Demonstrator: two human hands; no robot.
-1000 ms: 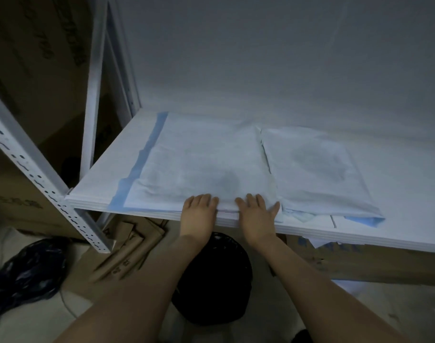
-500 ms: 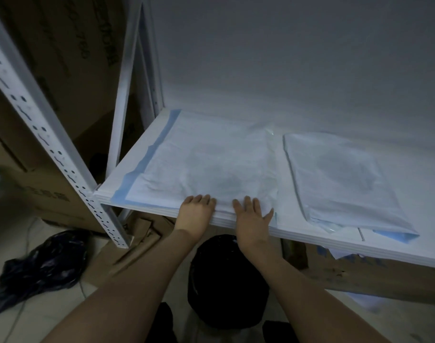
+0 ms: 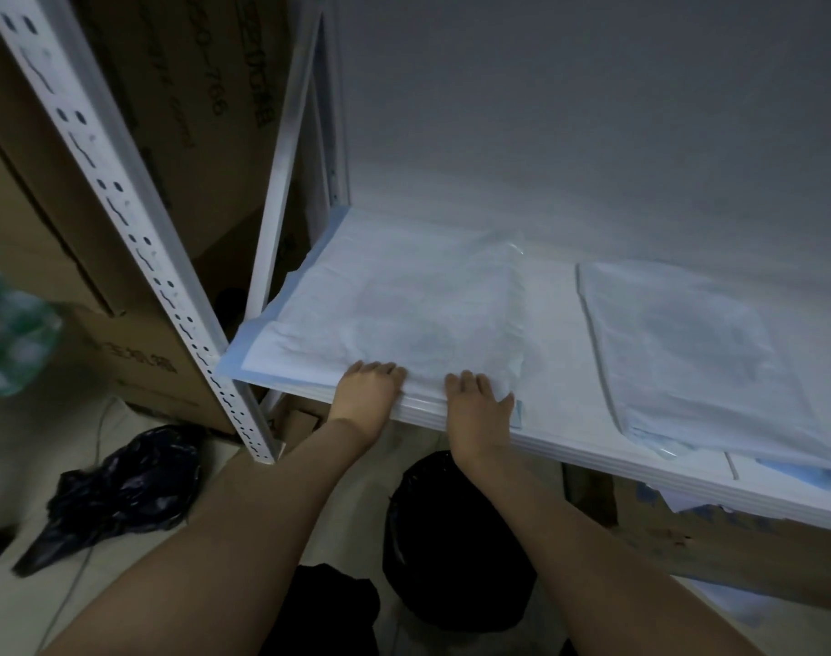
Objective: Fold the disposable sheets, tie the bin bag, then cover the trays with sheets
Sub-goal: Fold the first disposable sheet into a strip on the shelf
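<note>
A white disposable sheet [image 3: 404, 314] with a blue border lies spread on the left end of the white shelf [image 3: 640, 468]. My left hand [image 3: 368, 390] and my right hand [image 3: 479, 404] rest flat on its front edge, palms down, fingers slightly apart, holding nothing. A second sheet, folded [image 3: 678, 352], lies further right on the shelf, apart from the first. Below the shelf, between my forearms, stands a black bin bag [image 3: 451, 537], partly hidden by my right arm.
A perforated white rack post [image 3: 120, 191] rises at the left, with cardboard boxes [image 3: 177, 87] behind it. A crumpled black bag [image 3: 120, 485] lies on the floor at the left. More cardboard [image 3: 735, 546] sits under the shelf on the right. A grey wall backs the shelf.
Under both hands the spread sheet has slid left to the shelf's left end, so a wide gap has opened between it and the folded sheet. The view has shifted left.
</note>
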